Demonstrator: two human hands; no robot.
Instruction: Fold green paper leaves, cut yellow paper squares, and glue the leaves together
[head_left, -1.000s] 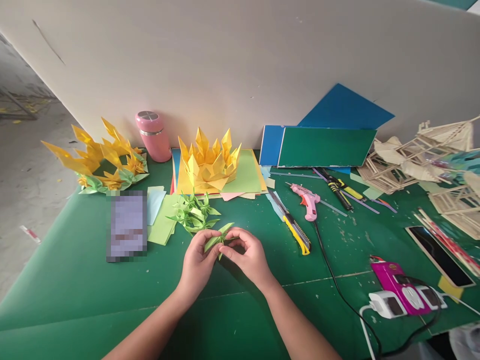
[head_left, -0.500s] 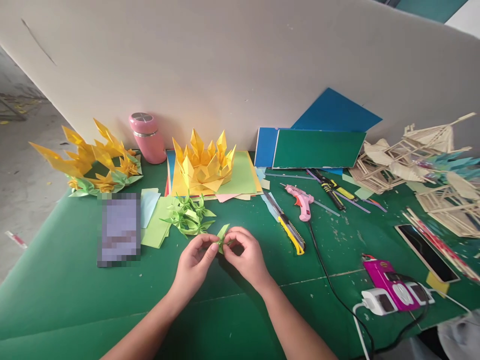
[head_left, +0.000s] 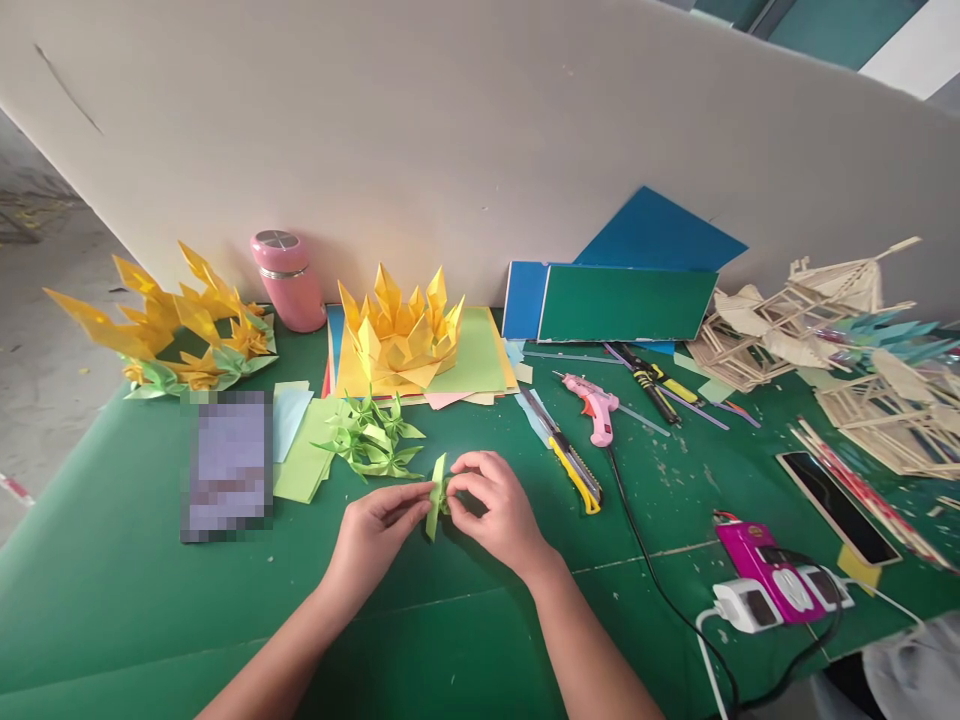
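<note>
A small folded green paper piece (head_left: 436,505) is pinched between my two hands above the table. My left hand (head_left: 381,530) grips its left side between thumb and fingertips. From the right, my right hand (head_left: 495,505) pinches the other side, partly hiding a curled part of it. Just beyond my hands lies a cluster of green origami flowers (head_left: 375,440) with pointed petals. Behind that cluster, a yellow origami lotus (head_left: 409,345) stands on a stack of coloured paper (head_left: 484,355).
On the right lie a yellow utility knife (head_left: 574,470), a pink glue gun (head_left: 598,405) with its cord, a magenta power strip (head_left: 769,570) and a phone (head_left: 836,505). Stick models (head_left: 750,345) stand behind. To the left are a pink flask (head_left: 290,290) and a yellow paper crown-like piece (head_left: 195,320).
The green paper piece has turned in my fingers, so a long flat strip now stands nearly upright. My left hand has straightened its fingers somewhat. The whole view has shifted slightly.
</note>
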